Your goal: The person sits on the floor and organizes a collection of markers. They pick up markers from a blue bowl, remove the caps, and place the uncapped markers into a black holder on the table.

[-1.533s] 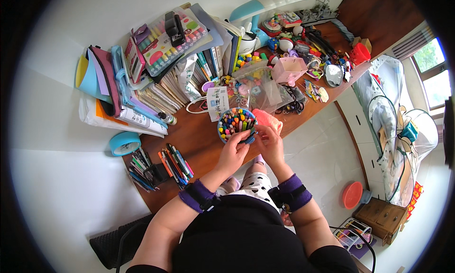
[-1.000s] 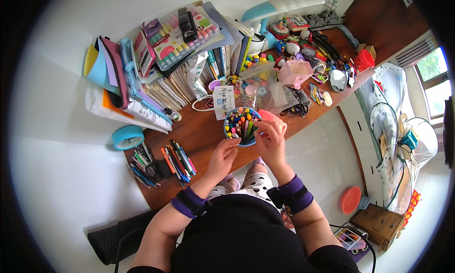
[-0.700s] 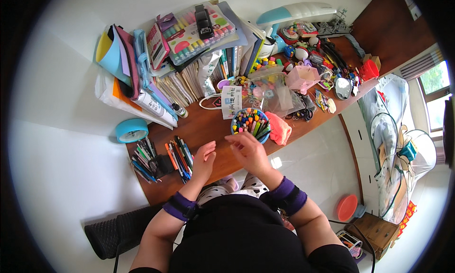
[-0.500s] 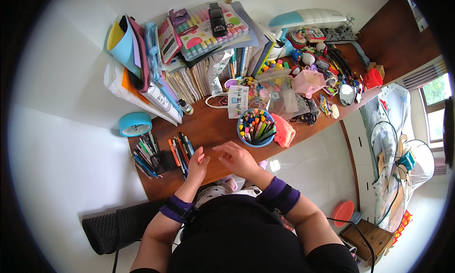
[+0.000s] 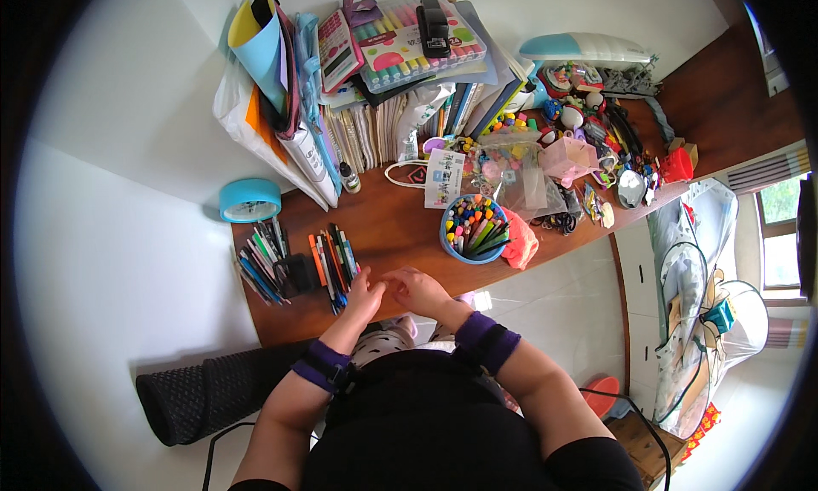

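Observation:
My left hand [image 5: 367,296] hovers over the front edge of the brown desk [image 5: 400,239], beside a row of pens [image 5: 335,261]. Its fingers are loosely extended and no object shows in them. My right hand [image 5: 419,292] is bent toward it, fingers loosely curved, and the fingertips of both hands meet or nearly meet. Ahead of the right hand stands a blue round container [image 5: 449,245] full of markers and pencils. To the left lie more pens [image 5: 262,265] next to a black pen holder [image 5: 294,275].
Books and folders [image 5: 366,133] stand at the back, with a marker case [image 5: 417,43] and black stapler-like tool [image 5: 433,26] on top. A blue tape-like ring [image 5: 250,201], pink cloth [image 5: 520,239], plastic bags [image 5: 511,171] and toys [image 5: 571,116] lie around. A black roll [image 5: 213,393] is lower left.
My hands have come together from a small gap, the right moving left toward the left hand. The view has shifted slightly; the pens and container stay in place on the desk.

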The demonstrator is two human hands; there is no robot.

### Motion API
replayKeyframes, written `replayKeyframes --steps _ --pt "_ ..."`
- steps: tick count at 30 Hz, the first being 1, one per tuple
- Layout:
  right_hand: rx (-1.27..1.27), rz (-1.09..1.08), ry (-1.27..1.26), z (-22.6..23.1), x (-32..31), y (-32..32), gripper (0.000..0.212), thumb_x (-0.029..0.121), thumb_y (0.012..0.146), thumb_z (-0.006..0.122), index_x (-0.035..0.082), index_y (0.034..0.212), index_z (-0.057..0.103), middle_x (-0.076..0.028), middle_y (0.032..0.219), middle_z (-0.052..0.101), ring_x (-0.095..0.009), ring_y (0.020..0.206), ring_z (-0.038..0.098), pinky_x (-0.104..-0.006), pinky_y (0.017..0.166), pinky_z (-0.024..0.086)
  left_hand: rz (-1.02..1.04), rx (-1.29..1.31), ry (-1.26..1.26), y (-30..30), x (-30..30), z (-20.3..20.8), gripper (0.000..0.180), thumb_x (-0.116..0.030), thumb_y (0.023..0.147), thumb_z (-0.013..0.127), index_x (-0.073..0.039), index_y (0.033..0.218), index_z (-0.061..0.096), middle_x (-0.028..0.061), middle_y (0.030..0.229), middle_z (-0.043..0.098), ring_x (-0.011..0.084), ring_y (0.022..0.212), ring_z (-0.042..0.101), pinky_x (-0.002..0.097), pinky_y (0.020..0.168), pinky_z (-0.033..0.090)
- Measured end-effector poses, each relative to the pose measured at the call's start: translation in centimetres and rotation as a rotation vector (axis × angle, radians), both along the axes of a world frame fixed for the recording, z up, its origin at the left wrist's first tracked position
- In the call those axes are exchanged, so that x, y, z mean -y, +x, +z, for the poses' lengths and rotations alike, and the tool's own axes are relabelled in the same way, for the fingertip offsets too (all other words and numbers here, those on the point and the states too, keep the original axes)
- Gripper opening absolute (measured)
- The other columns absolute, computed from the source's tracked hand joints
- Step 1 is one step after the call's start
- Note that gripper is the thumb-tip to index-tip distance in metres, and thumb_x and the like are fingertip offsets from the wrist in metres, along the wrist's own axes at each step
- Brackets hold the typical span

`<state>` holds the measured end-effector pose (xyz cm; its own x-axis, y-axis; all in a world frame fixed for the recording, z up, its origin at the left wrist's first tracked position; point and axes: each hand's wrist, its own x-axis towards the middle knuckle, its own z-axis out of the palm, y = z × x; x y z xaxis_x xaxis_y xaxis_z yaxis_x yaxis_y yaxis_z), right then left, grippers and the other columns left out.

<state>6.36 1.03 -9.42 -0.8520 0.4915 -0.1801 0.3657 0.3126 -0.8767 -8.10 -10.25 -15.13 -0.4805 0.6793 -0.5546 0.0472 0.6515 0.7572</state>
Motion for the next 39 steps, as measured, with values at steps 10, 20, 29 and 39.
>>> replayKeyframes --steps 10,20,29,39 --pt "-0.004 -0.051 0.047 -3.1 0.0 0.3 0.04 0.007 0.077 0.062 0.007 0.116 0.063 -0.018 0.103 0.065 -0.032 0.09 0.066 -0.0375 0.079 0.054 0.023 -0.02 0.062 0.3 -0.7 0.3 0.065 -0.029 0.084 0.065 0.006 0.135 0.044 0.0288 0.135 0.044 0.0371 0.116 0.053 0.0399 0.097 0.045" --pt "0.06 -0.107 -0.095 -2.9 0.1 -2.7 0.039 0.006 0.079 0.06 0.004 0.118 0.062 -0.019 0.103 0.068 -0.033 0.096 0.066 -0.0374 0.083 0.052 0.044 -0.045 0.105 0.0 -1.6 -0.6 0.055 -0.02 0.085 0.063 0.006 0.13 0.046 0.0179 0.114 0.058 0.0262 0.105 0.057 0.0325 0.092 0.045" --pt "0.027 -0.221 -0.313 -6.1 0.4 -3.5 0.039 0.008 0.082 0.062 0.005 0.121 0.061 -0.015 0.106 0.069 -0.027 0.098 0.067 -0.0335 0.084 0.052 0.202 0.201 0.148 0.5 -2.7 -1.4 0.05 -0.015 0.086 0.062 0.006 0.13 0.047 0.0143 0.114 0.063 0.0213 0.107 0.06 0.0306 0.093 0.046" --pt "-0.187 -0.396 -0.172 -0.3 -0.5 -1.6 0.035 0.003 0.083 0.065 0.002 0.118 0.061 -0.011 0.106 0.068 -0.02 0.097 0.067 -0.0301 0.08 0.054 0.065 0.212 0.298 0.7 -3.9 5.5 0.042 -0.01 0.093 0.059 0.003 0.132 0.049 0.008 0.118 0.06 0.0146 0.109 0.056 0.0272 0.097 0.043"
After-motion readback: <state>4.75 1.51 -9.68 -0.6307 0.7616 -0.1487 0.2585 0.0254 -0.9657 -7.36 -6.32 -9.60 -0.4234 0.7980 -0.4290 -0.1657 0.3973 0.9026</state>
